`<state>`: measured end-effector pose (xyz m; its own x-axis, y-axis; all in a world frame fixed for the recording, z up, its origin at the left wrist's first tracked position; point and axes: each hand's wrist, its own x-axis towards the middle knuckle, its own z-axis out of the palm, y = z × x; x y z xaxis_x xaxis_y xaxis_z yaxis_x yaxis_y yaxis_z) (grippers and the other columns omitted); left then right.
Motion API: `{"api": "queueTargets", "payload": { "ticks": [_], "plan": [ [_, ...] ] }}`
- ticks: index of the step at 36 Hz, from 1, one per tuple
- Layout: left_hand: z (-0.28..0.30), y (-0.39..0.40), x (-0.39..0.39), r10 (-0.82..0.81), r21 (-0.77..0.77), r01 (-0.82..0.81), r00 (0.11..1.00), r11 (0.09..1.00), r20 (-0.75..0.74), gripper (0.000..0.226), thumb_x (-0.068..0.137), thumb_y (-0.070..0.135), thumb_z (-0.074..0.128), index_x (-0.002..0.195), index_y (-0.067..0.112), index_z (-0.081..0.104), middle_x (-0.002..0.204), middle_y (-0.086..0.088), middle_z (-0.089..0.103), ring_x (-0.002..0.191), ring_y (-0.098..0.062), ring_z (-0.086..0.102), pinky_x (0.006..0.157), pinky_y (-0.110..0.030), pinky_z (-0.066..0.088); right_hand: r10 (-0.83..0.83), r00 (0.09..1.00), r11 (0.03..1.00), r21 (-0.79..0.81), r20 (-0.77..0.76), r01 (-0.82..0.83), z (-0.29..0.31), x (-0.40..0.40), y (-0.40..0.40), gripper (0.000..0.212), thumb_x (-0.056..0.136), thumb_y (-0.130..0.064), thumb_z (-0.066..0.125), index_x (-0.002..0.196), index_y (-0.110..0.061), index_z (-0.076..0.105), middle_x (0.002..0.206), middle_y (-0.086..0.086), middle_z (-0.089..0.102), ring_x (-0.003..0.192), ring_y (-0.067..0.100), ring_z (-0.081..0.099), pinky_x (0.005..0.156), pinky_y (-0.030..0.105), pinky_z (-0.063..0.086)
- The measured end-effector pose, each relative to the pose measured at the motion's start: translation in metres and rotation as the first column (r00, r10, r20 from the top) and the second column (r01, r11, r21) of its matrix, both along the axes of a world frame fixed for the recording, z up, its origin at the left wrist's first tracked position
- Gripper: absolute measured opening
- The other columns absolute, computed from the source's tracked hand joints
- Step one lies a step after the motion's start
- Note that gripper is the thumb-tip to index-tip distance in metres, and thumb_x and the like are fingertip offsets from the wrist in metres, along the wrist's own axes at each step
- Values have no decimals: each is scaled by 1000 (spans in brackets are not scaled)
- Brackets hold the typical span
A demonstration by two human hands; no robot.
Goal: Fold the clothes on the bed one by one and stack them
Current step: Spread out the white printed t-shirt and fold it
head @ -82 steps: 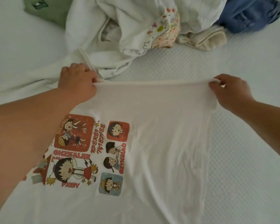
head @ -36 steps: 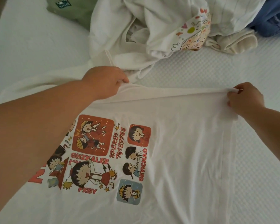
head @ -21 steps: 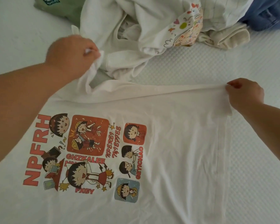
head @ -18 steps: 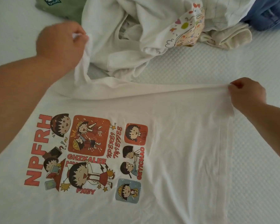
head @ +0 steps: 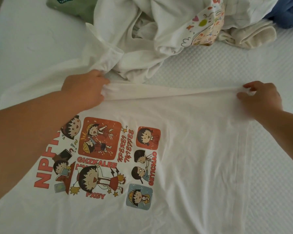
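Head view: left hand [head: 85, 92] at 10 o'clock and right hand [head: 260, 97] at 2 o'clock are both pinching white printed T-shirt [head: 184, 149] hem, stretching it taut.

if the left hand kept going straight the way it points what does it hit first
Most likely the crumpled white garment of the unfolded pile, just beyond the left hand, which grips the cartoon t-shirt's far edge. Depth is hard to judge.

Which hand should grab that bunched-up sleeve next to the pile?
Probably the left hand. It grips the cartoon T-shirt at its far edge, right beside the bunched sleeve. The right hand pinches the opposite end of that edge, far from the sleeve, and keeps it taut.
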<state>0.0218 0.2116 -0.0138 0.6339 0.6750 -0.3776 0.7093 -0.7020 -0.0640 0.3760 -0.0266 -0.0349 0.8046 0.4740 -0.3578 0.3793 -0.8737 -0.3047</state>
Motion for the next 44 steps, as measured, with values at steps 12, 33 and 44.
{"api": "queueTargets", "payload": {
  "ticks": [12, 33, 44],
  "plan": [
    [25, 46, 9, 161, -7, -167, 937, 986, 311, 31, 87, 40, 60, 99, 14, 72, 93, -11, 65, 85, -32, 56, 69, -31, 36, 16, 995, 1000, 2, 101, -17, 11, 4, 10, 24, 92, -24, 48, 110, -14, 62, 113, 13, 60, 99, 35, 57, 78, 39, 44],
    [-3, -10, 63, 360, 4, -425, 772, 905, 523, 27, 80, 16, 60, 107, 15, 56, 124, -12, 44, 87, -36, 55, 75, -40, 42, -423, 893, 875, 186, -153, 447, -5, 6, 19, 38, 80, -34, 61, 112, -13, 55, 101, 4, 61, 90, 27, 63, 82, 38, 53],
    [-25, -59, 107, 221, -174, -154, 847, 973, 483, 30, 82, 22, 59, 111, 18, 62, 121, -8, 51, 110, -28, 48, 90, -35, 36, -360, 489, 857, -75, -795, 510, 10, 31, 11, 36, 89, -48, 55, 69, -19, 49, 43, -6, 40, 33, 8, 30, 34, 14, 21]
  ]
}}
